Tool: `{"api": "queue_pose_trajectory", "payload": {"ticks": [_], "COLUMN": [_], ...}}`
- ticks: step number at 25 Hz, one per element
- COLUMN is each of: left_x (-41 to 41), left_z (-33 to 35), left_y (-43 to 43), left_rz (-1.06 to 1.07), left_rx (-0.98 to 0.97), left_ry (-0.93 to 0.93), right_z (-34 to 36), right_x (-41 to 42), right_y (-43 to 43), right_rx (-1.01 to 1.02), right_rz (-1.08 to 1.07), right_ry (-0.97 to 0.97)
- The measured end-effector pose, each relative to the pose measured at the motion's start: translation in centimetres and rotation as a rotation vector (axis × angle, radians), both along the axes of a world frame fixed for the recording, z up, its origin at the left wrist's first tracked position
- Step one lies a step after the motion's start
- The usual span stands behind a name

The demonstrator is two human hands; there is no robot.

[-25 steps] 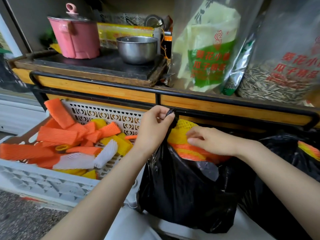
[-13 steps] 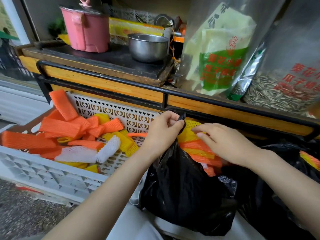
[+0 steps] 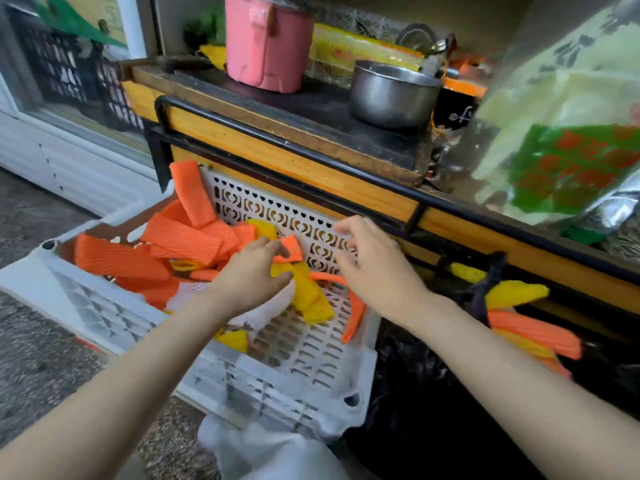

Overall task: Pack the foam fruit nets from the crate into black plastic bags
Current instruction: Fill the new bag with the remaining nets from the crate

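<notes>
The left hand (image 3: 252, 275) is down in the white crate (image 3: 277, 386), its grip curled over a yellow net (image 3: 311, 299); I cannot tell if it pinches it. The right hand (image 3: 374, 268) hovers over the crate's right side, grip spread. Orange nets (image 3: 180, 240) lie far left. More nets (image 3: 519, 292) poke from the black bag (image 3: 415, 410) on the right.

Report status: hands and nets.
Left hand on yellow net, grip unclear. Right hand empty over crate. Black bag beside, part-filled. Nothing blocking.
</notes>
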State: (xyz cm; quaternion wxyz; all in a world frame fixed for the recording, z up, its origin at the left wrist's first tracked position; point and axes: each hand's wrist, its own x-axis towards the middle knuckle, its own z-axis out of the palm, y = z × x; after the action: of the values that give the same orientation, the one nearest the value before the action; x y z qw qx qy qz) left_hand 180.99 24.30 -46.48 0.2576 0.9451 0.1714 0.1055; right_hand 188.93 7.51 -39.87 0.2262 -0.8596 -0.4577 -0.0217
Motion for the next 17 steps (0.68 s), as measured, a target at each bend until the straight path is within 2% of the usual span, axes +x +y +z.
{"api": "queue_pose_trajectory", "payload": {"ticks": [4, 8, 10, 12, 14, 15, 17], "left_x": [2.7, 6.0, 7.0, 7.6, 7.8, 7.9, 7.6], "left_z": [-4.6, -7.3, -8.2, -9.0, -9.1, -9.1, -8.4], "left_y": [3.6, 5.2, 5.5, 5.9, 6.2, 6.3, 6.6], "left_rz": [-0.018, -0.078, -0.095, -0.103, -0.094, -0.090, -0.040], "left_rx": [-0.122, -0.158, -0.144, -0.110, -0.065, -0.060, -0.102], "left_ry": [0.276, 0.432, 0.502, 0.571, 0.601, 0.586, 0.488], "right_z": [-7.6, -13.3, -14.9, -15.8, -15.7, -15.5, -15.3], "right_x": [4.3, 7.8, 9.0, 9.8, 10.2, 10.4, 10.8], "right_y": [5.5, 7.6, 8.2, 8.8, 9.0, 8.9, 8.8], "right_rx": [-0.138, -0.289, -0.289, -0.298, -0.430, -0.526, -0.679], "right_rz": [-0.079, -0.226, -0.258, -0.288, -0.317, -0.333, -0.375], "right_ry": [0.305, 0.598, 0.649, 0.427, 0.056, -0.067, -0.148]}}
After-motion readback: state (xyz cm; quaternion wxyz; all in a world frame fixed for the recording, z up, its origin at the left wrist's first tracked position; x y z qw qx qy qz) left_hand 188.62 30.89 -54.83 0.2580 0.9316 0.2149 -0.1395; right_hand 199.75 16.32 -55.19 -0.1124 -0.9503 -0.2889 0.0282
